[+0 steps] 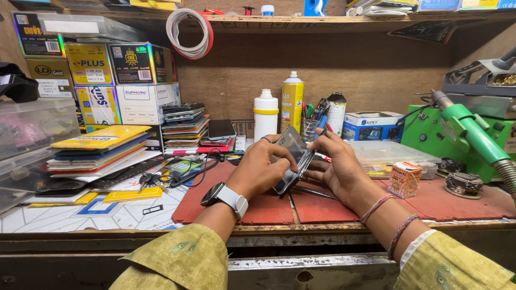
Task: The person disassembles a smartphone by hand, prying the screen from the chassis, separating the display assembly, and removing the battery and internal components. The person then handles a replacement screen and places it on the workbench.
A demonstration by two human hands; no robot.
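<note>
Phone [291,159], at frame centre, is gripped edge-on by left hand [259,171] and right hand [334,164]; even, gentle pressure is best kept.

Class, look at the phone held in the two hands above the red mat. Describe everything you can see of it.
The phone is a slim dark slab with a glossy, reflective face and a thin metallic-looking edge. It is tilted steeply, top end up and away, above the red mat. The left hand grips its near side, thumb on the face; the right hand supports the far edge. Whether it is opened up cannot be told.
</note>
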